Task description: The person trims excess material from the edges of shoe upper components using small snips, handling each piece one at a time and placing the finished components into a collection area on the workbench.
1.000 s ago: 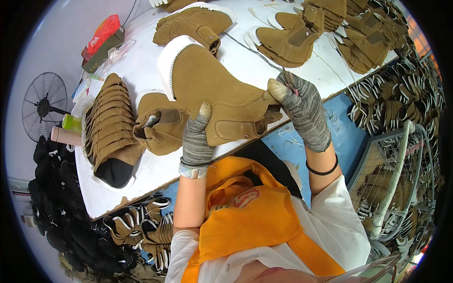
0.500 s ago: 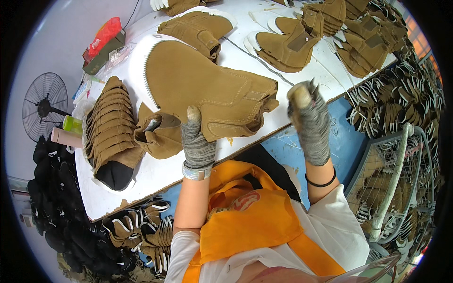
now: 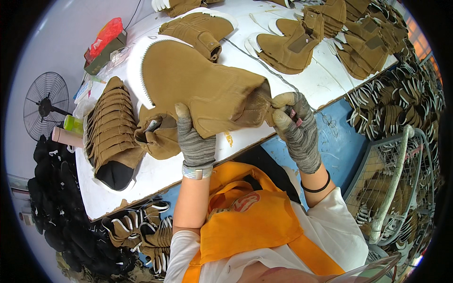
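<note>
A brown suede shoe upper (image 3: 184,80) with a white toe lining is held tilted above the white table. My left hand (image 3: 196,146), in a grey striped fingerless glove, grips its lower edge with the thumb on top; the other fingers are hidden underneath. At the upper's collar end, my right hand (image 3: 299,134), gloved the same way, pinches the edge between thumb and finger. A small pink object (image 3: 295,117) shows between the right hand's fingers, too little to name. Close by my left hand lies another brown upper (image 3: 163,137).
Overlapping brown uppers (image 3: 111,122) are stacked at the left of the table (image 3: 101,203); more uppers (image 3: 288,47) lie along its far side. A cord (image 3: 262,62) crosses the top. A wire cart (image 3: 377,184) stands at right, a fan (image 3: 45,106) at left.
My right hand has moved left and taken hold of the upper's collar end. That end has twisted, so its inner side now faces up more.
</note>
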Available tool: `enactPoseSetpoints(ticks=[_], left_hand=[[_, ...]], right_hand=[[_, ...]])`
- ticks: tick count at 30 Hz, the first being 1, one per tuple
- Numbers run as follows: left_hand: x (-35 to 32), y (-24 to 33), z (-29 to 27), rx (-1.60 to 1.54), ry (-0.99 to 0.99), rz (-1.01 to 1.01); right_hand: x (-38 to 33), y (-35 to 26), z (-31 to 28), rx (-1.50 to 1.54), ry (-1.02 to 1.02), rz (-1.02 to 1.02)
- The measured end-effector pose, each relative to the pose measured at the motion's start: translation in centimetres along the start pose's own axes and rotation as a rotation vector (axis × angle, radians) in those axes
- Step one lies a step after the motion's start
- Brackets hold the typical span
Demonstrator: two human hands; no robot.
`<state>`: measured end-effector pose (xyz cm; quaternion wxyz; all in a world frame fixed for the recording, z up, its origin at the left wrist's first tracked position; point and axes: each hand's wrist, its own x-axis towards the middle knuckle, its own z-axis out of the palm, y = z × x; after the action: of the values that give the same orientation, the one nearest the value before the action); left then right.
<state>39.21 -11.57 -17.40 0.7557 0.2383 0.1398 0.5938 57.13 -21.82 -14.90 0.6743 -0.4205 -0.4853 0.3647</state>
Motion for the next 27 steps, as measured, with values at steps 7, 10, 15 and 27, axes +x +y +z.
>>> enactPoseSetpoints(ticks=[7,10,15,27], left_hand=[[1.0,0.2,0.2,-0.197,0.156,-0.166],[0.8,0.4,0.9,-0.216,0.13,-0.167],[1.4,0.3,-0.8,-0.171,0.165,-0.1],[-0.1,0.9,-0.6,0.081,-0.109,-0.019]], right_hand=[[-0.3,-0.2,0.8,-0.079,-0.062,-0.175],[-0.5,0.2,0.7,-0.079,-0.056,-0.122],[-0.8,0.1,0.9,-0.112,-0.064,-0.157],[-0.7,-0.2,0.9,0.21,-0.005,-0.007]])
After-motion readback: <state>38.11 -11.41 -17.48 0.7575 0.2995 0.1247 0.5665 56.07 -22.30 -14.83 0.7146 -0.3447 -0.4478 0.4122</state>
